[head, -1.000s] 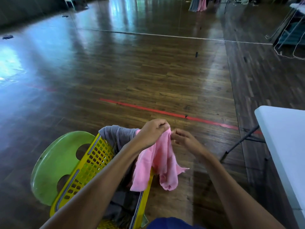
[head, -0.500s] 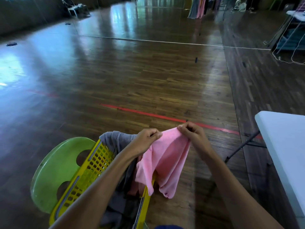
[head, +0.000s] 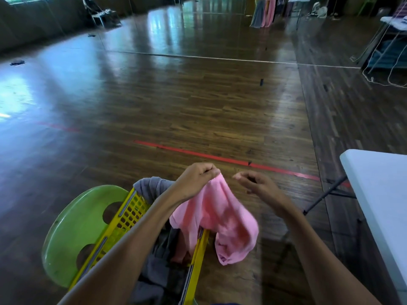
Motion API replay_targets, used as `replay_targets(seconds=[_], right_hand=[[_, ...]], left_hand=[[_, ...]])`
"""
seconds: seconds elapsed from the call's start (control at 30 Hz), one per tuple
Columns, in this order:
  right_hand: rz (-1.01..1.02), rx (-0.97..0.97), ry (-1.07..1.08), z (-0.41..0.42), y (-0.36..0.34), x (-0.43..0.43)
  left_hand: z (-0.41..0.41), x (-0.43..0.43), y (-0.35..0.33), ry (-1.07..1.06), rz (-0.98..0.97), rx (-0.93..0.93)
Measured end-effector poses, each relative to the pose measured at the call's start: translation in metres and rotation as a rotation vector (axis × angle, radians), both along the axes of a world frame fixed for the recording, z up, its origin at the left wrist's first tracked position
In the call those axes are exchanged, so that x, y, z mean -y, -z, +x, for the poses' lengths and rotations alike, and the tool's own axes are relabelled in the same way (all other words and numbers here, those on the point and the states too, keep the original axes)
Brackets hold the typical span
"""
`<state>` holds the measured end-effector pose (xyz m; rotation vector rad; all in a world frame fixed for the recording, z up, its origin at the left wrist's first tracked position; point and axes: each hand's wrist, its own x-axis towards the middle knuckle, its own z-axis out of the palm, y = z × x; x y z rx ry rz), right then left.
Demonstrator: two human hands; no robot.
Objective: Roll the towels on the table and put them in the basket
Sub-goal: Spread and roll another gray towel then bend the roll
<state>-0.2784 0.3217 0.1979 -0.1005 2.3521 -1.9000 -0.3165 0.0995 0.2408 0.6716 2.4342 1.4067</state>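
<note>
Since half a second ago the right hand (head: 257,183) has let go of the pink towel (head: 220,219): the edge that was stretched between both hands has dropped, and the cloth now hangs in a loose bunch from the left hand (head: 196,179) alone. Wooden floor (head: 198,102) spreads out on every side of the basket (head: 132,214), with a red line (head: 220,158) taped across it beyond the basket. The white table (head: 378,194) stands well to the right of the basket, only its corner and a leg in view. A green seat (head: 74,227) sits under the basket and out to its left. The yellow basket itself holds grey cloth (head: 152,187), heaped over its far rim. The pink towel hangs above the basket's right rim, its lower folds falling partly inside and partly outside. The left hand is just above the basket's far right corner, fingers and thumb pinching the towel's top edge. The right hand hovers to the right of the basket, apart from the cloth, fingers loosely curled on nothing. By my reading the towel is unrolled and off the table, so the rolling is not yet done; the freed hand probably needs a fresh hold on another corner before the cloth can be spread flat
</note>
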Motion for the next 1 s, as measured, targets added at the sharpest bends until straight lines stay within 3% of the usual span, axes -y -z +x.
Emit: replay_targets(seconds=[0.33, 0.6, 0.83, 1.0], right_hand=[[-0.271, 0.035, -0.1, 0.003, -0.009, 0.03], [-0.194, -0.067, 0.061, 0.004, -0.012, -0.003], [-0.223, -0.059, 0.14, 0.006, -0.006, -0.019], [-0.188, -0.059, 0.143, 0.01, -0.008, -0.03]], left_hand=[[0.005, -0.007, -0.006, 0.052, -0.078, 0.025], [0.003, 0.033, 0.002, 0.028, -0.073, 0.076], [-0.007, 0.042, 0.003, 0.022, -0.192, 0.027], [-0.012, 0.041, -0.008, 0.003, -0.092, -0.015]])
